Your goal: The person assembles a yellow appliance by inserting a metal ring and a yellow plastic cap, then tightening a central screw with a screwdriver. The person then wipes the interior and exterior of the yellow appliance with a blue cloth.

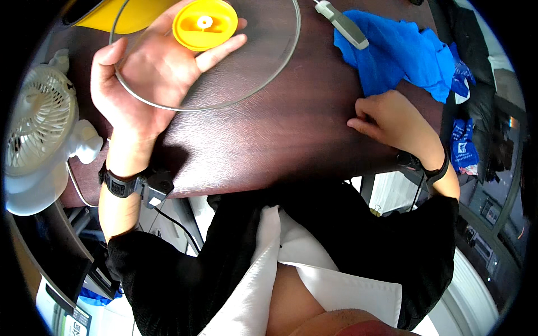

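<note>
Clear pot lid (241, 70): round, transparent, at upper centre-left of the frame; apparently held above the dark wood-grain table (269, 140), top edge cut off by the frame.
Left grip (148, 75): bearing the lid, palm toward the camera and visible through the transparent disc; firmness of hold not determinable.
Right grip (392, 120): curled loosely at right of the frame, nothing visible inside; just below the blue cloth (392, 53), well apart from the lid.
Lid weight: judged moderate if glass, lighter if plastic; material not confirmed.
Lid stiffness: judged rigid, no bending seen in the grey rim (179, 110).
Lid surface: smooth and glossy, likely slippery under bare skin.
Lid fragility: judged liable to chip or crack if knocked at the edge.
Hold point: yellow knob (205, 25) preferred, at the centre; rim second choice, best with both sides supported.
Lid against left grip: disc between camera and palm; fingers passing behind the knob, fingertips showing past its right side; thumb just beside the rim at left, contact uncertain.
Surroundings: grey-handled tool (344, 25) lying on the cloth at upper right; white fan (39, 115) at far left; yellow rounded vessel (123, 17) at upper left, partly overlapped by the lid, exact kind unconfirmed.
</note>
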Tool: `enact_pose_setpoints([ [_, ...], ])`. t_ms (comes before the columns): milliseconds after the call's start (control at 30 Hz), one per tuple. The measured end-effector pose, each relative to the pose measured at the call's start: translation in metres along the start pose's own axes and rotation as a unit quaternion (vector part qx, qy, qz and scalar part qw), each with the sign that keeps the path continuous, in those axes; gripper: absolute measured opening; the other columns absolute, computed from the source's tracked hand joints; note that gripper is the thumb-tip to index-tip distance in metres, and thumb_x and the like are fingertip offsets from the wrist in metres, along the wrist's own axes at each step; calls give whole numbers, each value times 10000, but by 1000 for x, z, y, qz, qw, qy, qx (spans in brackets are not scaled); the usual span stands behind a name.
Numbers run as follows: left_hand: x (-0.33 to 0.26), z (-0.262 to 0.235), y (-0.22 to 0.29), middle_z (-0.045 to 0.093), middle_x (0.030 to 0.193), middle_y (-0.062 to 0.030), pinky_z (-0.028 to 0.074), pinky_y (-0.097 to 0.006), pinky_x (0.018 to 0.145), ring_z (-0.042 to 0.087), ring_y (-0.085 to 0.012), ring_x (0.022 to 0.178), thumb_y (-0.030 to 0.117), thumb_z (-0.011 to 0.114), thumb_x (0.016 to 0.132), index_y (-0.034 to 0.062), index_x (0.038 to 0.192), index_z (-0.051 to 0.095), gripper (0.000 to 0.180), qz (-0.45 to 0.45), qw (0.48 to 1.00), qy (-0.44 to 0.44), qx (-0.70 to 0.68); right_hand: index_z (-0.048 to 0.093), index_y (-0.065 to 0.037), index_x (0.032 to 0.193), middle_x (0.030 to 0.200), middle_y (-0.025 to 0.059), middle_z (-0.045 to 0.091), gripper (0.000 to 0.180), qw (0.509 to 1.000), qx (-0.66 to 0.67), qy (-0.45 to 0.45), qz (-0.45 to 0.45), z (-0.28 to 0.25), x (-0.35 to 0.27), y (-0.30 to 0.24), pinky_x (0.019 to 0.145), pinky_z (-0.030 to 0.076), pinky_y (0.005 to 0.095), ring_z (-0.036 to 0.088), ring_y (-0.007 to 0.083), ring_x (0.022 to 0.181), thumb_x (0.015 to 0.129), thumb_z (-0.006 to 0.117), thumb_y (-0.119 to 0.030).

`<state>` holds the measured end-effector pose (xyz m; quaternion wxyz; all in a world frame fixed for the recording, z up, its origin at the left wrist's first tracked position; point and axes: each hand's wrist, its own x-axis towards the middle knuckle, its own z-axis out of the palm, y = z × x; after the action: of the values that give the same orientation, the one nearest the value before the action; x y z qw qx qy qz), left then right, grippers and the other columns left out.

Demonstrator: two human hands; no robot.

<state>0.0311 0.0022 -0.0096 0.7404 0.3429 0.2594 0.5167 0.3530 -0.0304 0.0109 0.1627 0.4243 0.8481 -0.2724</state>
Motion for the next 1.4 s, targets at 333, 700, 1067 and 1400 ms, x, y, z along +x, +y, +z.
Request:
enact_pose_setpoints([
  [333,-4,-14,7,340,1431,-270,240,-552,1139,332,-468,1333,546,515,763,-70,1437,237,954,-52,994,-26,-94,611,-55,838,658,103,567,139,991,105,59,-62,-22,7,-6,540,417,337,567,250,582,898,596,-180],
  [700,-6,-16,1,452,1335,-196,372,-553,1055,480,-308,1233,425,391,854,-46,1340,415,677,5,992,-53,-111,609,-6,939,732,126,577,183,924,160,277,-207,-67,122,-75,586,439,300,576,226,629,944,550,-180],
  [1067,-8,-20,-5,423,1373,-221,311,-507,1108,437,-305,1286,518,381,819,-43,1406,331,814,11,999,-46,-23,581,-24,928,757,151,615,145,926,156,287,-188,-51,144,-78,576,475,321,631,257,648,946,551,-165],
  [1400,-7,-22,-5,411,1389,-231,308,-520,1108,436,-313,1286,506,396,826,-55,1398,335,803,7,997,-43,-60,564,-45,924,755,147,644,121,934,106,307,-146,-52,141,-84,559,496,309,660,260,642,927,581,-164],
])
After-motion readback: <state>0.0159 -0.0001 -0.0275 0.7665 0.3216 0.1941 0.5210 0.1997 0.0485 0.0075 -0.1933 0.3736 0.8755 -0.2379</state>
